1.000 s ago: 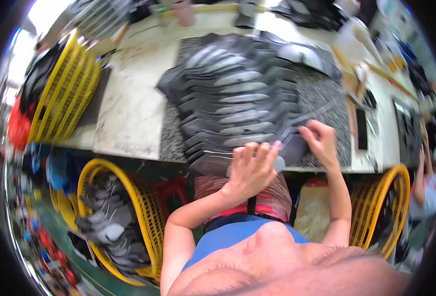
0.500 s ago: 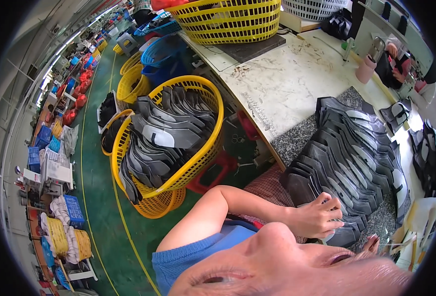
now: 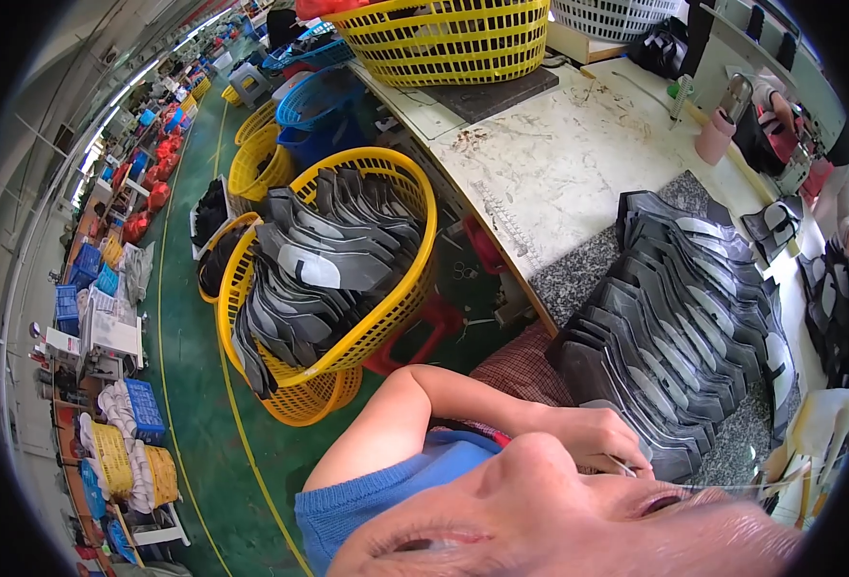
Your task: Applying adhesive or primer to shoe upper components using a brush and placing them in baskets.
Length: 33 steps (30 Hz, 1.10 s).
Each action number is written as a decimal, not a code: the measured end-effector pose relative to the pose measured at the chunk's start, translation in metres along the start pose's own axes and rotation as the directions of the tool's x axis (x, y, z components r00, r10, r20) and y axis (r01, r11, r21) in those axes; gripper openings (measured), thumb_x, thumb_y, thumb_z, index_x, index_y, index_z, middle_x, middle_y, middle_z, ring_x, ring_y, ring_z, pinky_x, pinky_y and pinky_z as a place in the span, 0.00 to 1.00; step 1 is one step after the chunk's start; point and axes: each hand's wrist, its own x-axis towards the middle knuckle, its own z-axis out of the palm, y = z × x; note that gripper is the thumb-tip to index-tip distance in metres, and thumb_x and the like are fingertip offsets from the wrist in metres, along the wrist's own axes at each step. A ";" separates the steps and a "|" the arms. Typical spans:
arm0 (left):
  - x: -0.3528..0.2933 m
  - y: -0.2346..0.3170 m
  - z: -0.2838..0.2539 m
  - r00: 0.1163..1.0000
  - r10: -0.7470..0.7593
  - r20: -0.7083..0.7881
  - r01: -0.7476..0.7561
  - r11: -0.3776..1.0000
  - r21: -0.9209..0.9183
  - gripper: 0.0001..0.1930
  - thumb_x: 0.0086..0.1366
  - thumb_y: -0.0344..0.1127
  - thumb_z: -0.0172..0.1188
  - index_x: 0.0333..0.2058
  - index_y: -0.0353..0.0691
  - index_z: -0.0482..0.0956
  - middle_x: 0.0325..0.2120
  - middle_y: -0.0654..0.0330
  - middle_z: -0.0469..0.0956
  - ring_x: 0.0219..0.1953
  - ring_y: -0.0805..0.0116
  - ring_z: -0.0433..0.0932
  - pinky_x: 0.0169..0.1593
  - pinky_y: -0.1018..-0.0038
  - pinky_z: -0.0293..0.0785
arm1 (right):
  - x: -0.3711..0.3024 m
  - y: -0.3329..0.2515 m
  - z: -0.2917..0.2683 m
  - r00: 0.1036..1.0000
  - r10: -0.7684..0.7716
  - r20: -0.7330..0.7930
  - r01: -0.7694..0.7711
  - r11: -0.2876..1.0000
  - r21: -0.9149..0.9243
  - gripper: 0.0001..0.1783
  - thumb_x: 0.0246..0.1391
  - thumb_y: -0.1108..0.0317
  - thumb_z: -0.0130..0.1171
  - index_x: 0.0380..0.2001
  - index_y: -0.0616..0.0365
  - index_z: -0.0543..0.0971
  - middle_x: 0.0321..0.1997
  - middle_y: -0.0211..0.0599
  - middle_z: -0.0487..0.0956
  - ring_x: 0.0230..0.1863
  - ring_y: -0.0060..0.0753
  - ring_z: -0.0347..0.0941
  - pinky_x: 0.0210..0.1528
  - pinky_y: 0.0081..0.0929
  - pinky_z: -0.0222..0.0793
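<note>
My left hand (image 3: 602,438) is closed, its fingers curled at the near end of a long overlapping row of black-and-grey flat cut pieces (image 3: 674,337), which look like shoe upper parts. A thin pale edge shows at its fingertips, too small to name; the face in front hides part of the hand. My right hand is out of view. The row lies on a speckled stone slab (image 3: 578,274) on the worktable. More such pieces (image 3: 319,260) fill a yellow basket (image 3: 423,192) to my left.
The pale worktable (image 3: 540,163) carries a large yellow basket (image 3: 444,43), a pink container (image 3: 715,137) and another person's sewing station at the far right. Red stool parts (image 3: 424,337) stand below the table edge. A green aisle (image 3: 189,385) runs along the left.
My left hand has drawn back from the near pieces towards me and its fingers have curled in. The fingertips near the slab's near end have gone from view. A co-worker's hands have shifted.
</note>
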 end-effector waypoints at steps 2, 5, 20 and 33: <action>0.002 -0.001 -0.007 0.998 0.042 -0.047 -0.041 0.999 0.026 0.19 0.63 0.33 0.71 0.52 0.37 0.83 0.29 0.55 0.80 0.30 0.56 0.82 0.35 0.65 0.79 | -0.011 -0.001 0.005 0.991 0.130 0.008 -0.130 0.990 -0.054 0.06 0.55 0.71 0.57 0.33 0.61 0.79 0.21 0.45 0.73 0.21 0.50 0.71 0.26 0.41 0.60; -0.007 0.004 -0.022 0.989 -0.066 -0.133 0.078 0.993 0.084 0.18 0.61 0.30 0.72 0.51 0.41 0.86 0.29 0.56 0.80 0.30 0.59 0.82 0.34 0.67 0.79 | 0.009 0.004 0.013 0.996 0.090 -0.014 -0.090 0.995 -0.049 0.12 0.46 0.68 0.56 0.35 0.60 0.80 0.25 0.45 0.75 0.28 0.55 0.74 0.33 0.48 0.60; -0.002 0.003 -0.020 0.954 -0.296 -0.055 0.298 0.954 0.029 0.19 0.60 0.21 0.70 0.51 0.38 0.86 0.34 0.57 0.84 0.35 0.69 0.85 0.39 0.73 0.84 | 0.036 0.004 0.004 0.994 0.105 0.010 -0.105 0.993 0.052 0.08 0.40 0.77 0.60 0.29 0.58 0.78 0.21 0.38 0.78 0.21 0.44 0.78 0.23 0.37 0.70; 0.010 -0.021 -0.068 0.894 -0.252 -0.372 0.449 0.524 0.724 0.10 0.56 0.41 0.76 0.27 0.43 0.86 0.28 0.66 0.78 0.40 0.62 0.73 0.45 0.64 0.68 | 0.052 0.022 0.010 0.832 0.481 -0.274 -0.407 0.867 0.286 0.07 0.60 0.71 0.69 0.37 0.64 0.84 0.28 0.34 0.79 0.24 0.19 0.66 0.27 0.21 0.61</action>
